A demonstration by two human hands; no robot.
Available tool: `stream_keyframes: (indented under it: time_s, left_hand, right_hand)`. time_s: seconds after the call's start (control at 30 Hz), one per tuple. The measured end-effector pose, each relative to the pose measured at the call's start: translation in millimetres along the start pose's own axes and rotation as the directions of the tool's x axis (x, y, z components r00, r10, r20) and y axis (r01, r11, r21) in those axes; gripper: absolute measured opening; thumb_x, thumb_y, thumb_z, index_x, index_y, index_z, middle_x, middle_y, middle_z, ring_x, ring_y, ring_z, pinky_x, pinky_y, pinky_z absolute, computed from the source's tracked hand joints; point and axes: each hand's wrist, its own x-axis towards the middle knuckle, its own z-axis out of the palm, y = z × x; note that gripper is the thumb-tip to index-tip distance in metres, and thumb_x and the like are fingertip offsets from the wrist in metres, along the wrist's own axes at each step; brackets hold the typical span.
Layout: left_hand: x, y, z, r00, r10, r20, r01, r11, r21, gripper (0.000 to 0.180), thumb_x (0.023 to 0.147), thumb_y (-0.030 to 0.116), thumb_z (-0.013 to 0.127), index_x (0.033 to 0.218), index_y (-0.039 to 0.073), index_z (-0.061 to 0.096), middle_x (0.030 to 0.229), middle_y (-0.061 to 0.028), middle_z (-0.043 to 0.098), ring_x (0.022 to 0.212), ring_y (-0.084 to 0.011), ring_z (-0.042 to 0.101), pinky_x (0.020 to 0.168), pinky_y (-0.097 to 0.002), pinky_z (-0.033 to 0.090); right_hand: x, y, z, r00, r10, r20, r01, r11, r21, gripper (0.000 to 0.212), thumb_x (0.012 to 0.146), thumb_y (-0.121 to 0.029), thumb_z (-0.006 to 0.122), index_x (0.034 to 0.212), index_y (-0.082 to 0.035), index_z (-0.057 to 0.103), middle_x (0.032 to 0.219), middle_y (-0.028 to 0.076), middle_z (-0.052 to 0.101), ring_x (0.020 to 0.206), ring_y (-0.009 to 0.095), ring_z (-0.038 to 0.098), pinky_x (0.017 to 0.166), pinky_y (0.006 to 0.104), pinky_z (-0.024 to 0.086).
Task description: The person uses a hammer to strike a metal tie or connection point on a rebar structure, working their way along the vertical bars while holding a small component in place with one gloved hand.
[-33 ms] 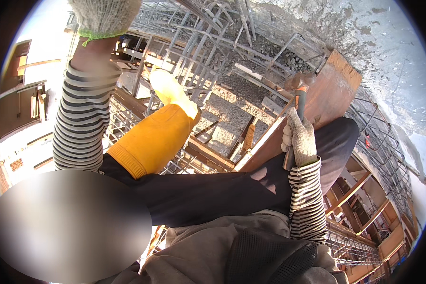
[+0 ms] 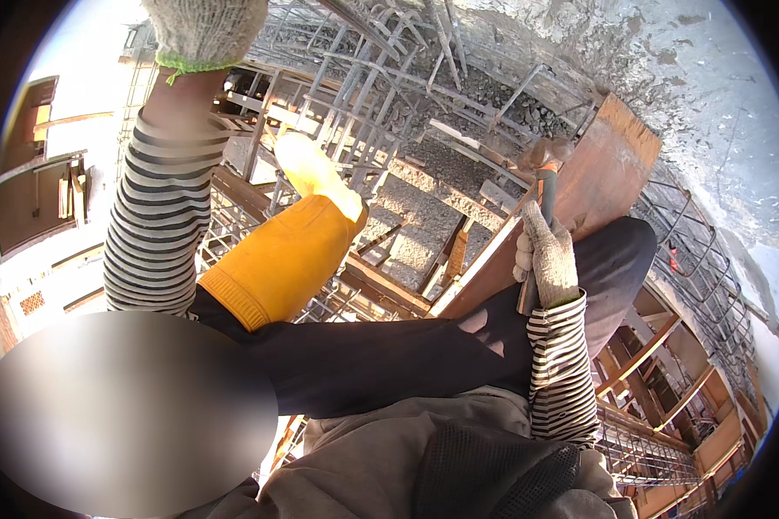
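My right hand (image 2: 549, 258), in a knitted work glove, is closed round the handle of a hammer (image 2: 548, 186). The hammer's head lies farthest from me, close to a reddish-brown wooden panel (image 2: 604, 169), and the handle's lower end shows below my fist. I cannot tell whether the hammer touches the panel. At the top left, my left hand (image 2: 203, 33) reaches up in a similar glove with a green cuff edge. The upper frame edge cuts off its fingers, so whatever they hold or touch is hidden.
Bent steel bars (image 2: 355, 95) crowd the far middle, beside a rough concrete wall (image 2: 701, 78). My yellow boot (image 2: 277, 259) stands among bars and timbers (image 2: 385, 290). At the lower right, a rebar cage (image 2: 645, 445) and wooden framing (image 2: 640, 359) sit lower down.
My left hand and forearm have shifted slightly to the right. My right hand keeps the hammer in the same place.
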Motion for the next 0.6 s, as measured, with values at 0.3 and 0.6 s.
stream_keyframes:
  time_s: [0.3,0.6]
  left_hand:
    - [-38,-129,66,0.468,-0.164,-0.868,0.144,0.984,-0.108,0.036,0.107,0.024,0.054,0.075,0.008,0.05,0.06,-0.0005,0.046,0.047,-0.0122,0.041,0.043,-0.0283,0.028]
    - [-29,-129,89,0.643,-0.257,-0.721,0.42,0.906,0.052,0.029,0.104,0.026,0.061,0.09,0.001,0.069,0.062,-0.0051,0.051,0.057,-0.0127,0.047,0.055,-0.0309,0.043]
  right_hand:
    - [5,-6,11,0.999,0.044,-0.001,-0.043,0.99,-0.135,0.037,0.102,-0.044,0.066,0.095,-0.009,0.053,0.064,0.0,0.049,0.043,0.011,0.048,0.04,0.0306,0.043]
    - [10,-12,2,0.989,0.135,-0.06,-0.141,0.985,-0.099,0.034,0.102,-0.038,0.067,0.095,-0.01,0.05,0.063,0.0,0.049,0.044,0.012,0.049,0.04,0.0313,0.045]
